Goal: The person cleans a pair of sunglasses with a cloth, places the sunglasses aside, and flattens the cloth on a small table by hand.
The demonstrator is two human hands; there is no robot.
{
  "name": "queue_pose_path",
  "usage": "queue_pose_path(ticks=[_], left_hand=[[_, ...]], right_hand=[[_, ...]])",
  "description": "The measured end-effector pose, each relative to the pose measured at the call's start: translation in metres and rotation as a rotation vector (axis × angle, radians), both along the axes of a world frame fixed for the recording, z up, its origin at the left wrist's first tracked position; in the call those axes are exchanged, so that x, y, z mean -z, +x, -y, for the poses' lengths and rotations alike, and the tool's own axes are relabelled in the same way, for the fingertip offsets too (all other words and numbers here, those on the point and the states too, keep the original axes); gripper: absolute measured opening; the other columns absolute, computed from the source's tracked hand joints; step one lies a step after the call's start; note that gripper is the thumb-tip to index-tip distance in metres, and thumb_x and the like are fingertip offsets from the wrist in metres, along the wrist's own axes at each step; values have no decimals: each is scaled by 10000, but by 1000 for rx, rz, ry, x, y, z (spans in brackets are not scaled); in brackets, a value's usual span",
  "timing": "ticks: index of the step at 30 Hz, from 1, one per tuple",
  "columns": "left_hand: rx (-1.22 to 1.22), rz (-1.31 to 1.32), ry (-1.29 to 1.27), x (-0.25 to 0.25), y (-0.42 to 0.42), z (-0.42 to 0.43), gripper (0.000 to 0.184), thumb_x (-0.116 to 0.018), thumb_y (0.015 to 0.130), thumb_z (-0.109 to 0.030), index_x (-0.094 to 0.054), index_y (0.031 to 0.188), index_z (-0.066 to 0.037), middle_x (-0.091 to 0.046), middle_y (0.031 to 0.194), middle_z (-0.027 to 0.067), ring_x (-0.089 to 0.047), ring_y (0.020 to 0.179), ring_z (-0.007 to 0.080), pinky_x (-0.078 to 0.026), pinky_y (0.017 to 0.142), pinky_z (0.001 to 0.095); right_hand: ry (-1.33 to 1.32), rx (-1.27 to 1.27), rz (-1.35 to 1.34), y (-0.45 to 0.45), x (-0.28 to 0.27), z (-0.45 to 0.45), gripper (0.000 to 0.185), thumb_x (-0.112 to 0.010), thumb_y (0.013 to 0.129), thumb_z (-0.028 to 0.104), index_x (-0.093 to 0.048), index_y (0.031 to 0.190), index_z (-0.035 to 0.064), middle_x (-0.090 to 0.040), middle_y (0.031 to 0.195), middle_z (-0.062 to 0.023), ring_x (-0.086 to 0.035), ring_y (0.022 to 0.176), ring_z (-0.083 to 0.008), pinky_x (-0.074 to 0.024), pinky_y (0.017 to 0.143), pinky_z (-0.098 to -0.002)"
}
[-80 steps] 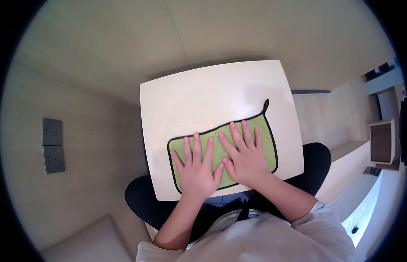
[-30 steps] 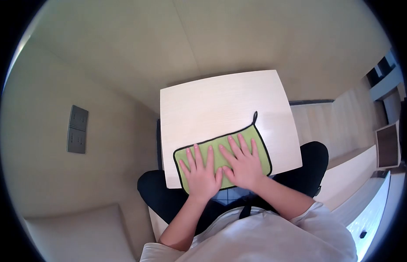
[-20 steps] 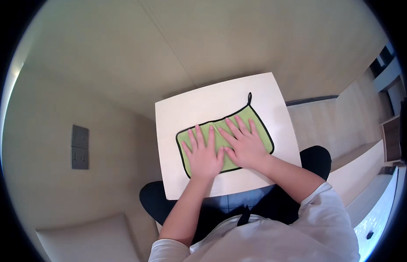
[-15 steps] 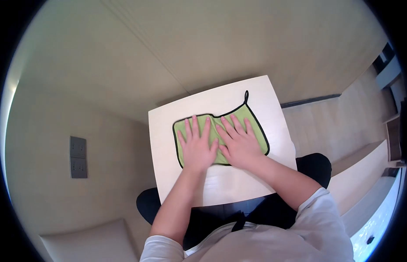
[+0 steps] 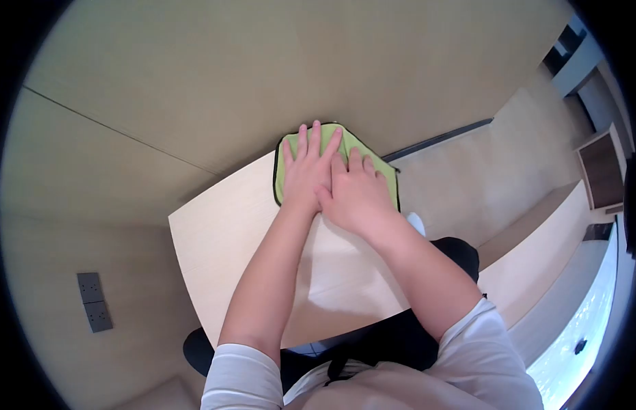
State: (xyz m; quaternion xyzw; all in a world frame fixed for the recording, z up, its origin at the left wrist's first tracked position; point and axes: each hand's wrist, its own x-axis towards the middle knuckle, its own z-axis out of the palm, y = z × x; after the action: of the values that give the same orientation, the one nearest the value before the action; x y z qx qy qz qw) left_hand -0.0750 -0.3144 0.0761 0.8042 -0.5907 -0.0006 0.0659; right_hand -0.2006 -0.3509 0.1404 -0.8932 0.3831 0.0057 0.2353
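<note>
A green cloth (image 5: 289, 141) with black edging lies at the far right corner of the pale wooden table (image 5: 222, 225), its far edge reaching the table's far edge. My left hand (image 5: 309, 174) presses flat on its left part with the fingers spread. Against it, my right hand (image 5: 357, 191) rests on the cloth's right part, fingers slightly bent and apart, its thumb touching my left hand. The cloth is creased between the hands and its right side hangs past the table's right edge. Most of its middle is hidden under the hands.
Beyond the table stands a plain wall (image 5: 263, 61). Grey wall sockets (image 5: 94, 302) are at the lower left. A long pale ledge (image 5: 536, 253) runs along the right, with a brown-faced box (image 5: 603, 171) behind it. My dark-clothed legs (image 5: 400, 335) are under the table.
Both hands have moved with the cloth away from my body to the table's far right corner. They are closer together, and the cloth has bunched. The view has turned.
</note>
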Motion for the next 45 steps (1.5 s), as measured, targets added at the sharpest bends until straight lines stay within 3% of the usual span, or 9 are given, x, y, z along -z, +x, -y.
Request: queue_pose_path(ticks=[4, 11, 14, 16, 22, 30, 33, 41, 45], left_hand=[[-23, 4, 14, 5, 4, 10, 663, -508, 936, -433, -320, 1552, -277, -252, 1615, 166, -211, 1500, 362, -125, 1186, 624], [-55, -31, 5, -2, 2, 9, 681, -529, 922, -469, -327, 1547, -289, -293, 1605, 137, -233, 1495, 339, -125, 1192, 611], [-117, 10, 18, -9, -1, -2, 646, -505, 954, -462, -315, 1554, -311, -272, 1619, 123, -224, 1502, 331, -126, 1195, 603], [-200, 2, 26, -9, 12, -24, 653, -488, 963, -503, -304, 1559, -310, -250, 1632, 103, -210, 1509, 317, -109, 1209, 574], [-423, 29, 102, -16, 84, -129, 657, -461, 972, -526, -288, 1565, -304, -240, 1639, 78, -174, 1524, 289, -89, 1223, 549], [-743, 14, 130, -22, 132, -283, 627, -457, 990, -479, -274, 1569, -320, -199, 1654, 68, -158, 1526, 310, -124, 1204, 581], [-872, -41, 136, -27, 117, -314, 622, -446, 998, -464, -272, 1571, -297, -181, 1655, 94, -164, 1522, 327, -139, 1196, 595], [-780, 66, 161, -21, 35, -329, 672, -464, 988, -407, -274, 1564, -119, -155, 1638, 210, -126, 1511, 416, -126, 1181, 622], [-733, 92, 178, -28, -1, -299, 708, -484, 967, -423, -286, 1555, -81, -139, 1635, 233, -107, 1512, 430, -97, 1181, 628]], right_hand=[[63, 33, 15, 8, 1, -2, 687, -544, 962, 392, -376, 1448, -63, -331, 1490, -371, -386, 1374, -501, -387, 1102, -516], [86, 7, 90, 0, 16, 1, 660, -533, 969, 391, -385, 1457, -28, -335, 1493, -358, -427, 1343, -492, -398, 1091, -527], [74, -32, 134, -9, 22, 7, 635, -537, 970, 392, -389, 1474, 35, -324, 1526, -302, -431, 1341, -479, -405, 1086, -526], [72, -63, 86, -10, 22, 5, 631, -560, 959, 420, -395, 1481, 107, -294, 1576, -211, -392, 1371, -465, -418, 1057, -550], [55, -129, 14, -4, 10, -5, 634, -594, 948, 381, -389, 1481, 105, -273, 1587, -207, -290, 1436, -458, -349, 1112, -569], [-2, -166, -79, -5, 7, -12, 631, -601, 943, 357, -389, 1476, 95, -228, 1608, -212, -236, 1451, -496, -368, 1103, -569], [-7, -176, -101, -4, 6, -15, 643, -612, 932, 353, -386, 1478, 97, -221, 1607, -220, -247, 1442, -506, -396, 1085, -568], [-40, -161, -142, 3, 4, -25, 651, -603, 939, 357, -374, 1482, 82, -218, 1610, -220, -259, 1434, -517, -390, 1077, -579], [102, 4, 31, 5, -10, -30, 630, -618, 929, 358, -428, 1457, 70, -314, 1559, -232, -328, 1400, -490, -384, 1086, -561]])
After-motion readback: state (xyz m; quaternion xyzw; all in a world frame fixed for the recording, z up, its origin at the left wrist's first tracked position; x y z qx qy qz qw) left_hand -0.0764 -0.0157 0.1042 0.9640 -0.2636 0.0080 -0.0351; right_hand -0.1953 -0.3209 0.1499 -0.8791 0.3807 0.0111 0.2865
